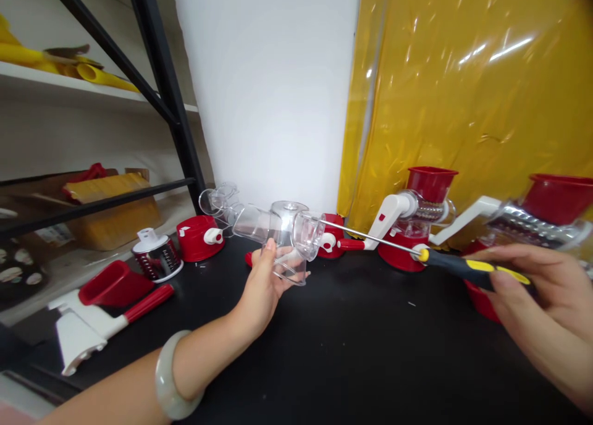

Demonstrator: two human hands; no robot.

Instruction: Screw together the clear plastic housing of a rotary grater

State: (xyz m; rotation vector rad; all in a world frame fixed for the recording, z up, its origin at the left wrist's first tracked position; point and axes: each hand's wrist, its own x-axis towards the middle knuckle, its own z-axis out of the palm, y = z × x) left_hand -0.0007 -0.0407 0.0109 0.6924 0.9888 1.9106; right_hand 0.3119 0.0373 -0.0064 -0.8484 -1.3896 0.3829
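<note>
My left hand (pixel 259 289) is closed around a clear plastic grater housing (pixel 278 227), holding it above the black table (pixel 352 351). A pale bangle (pixel 172 375) sits on that wrist. My right hand (pixel 537 295) grips the black and yellow handle of a screwdriver (pixel 467 267). Its long metal shaft runs left and its tip reaches the open end of the clear housing.
Two assembled red and white rotary graters (pixel 417 221) (pixel 532 221) stand at the right in front of yellow plastic sheeting (pixel 463 79). A red base (pixel 199 236), a metal drum (pixel 155 258) and a red and white hopper part (pixel 106 301) lie at the left. Shelving (pixel 92 190) stands behind.
</note>
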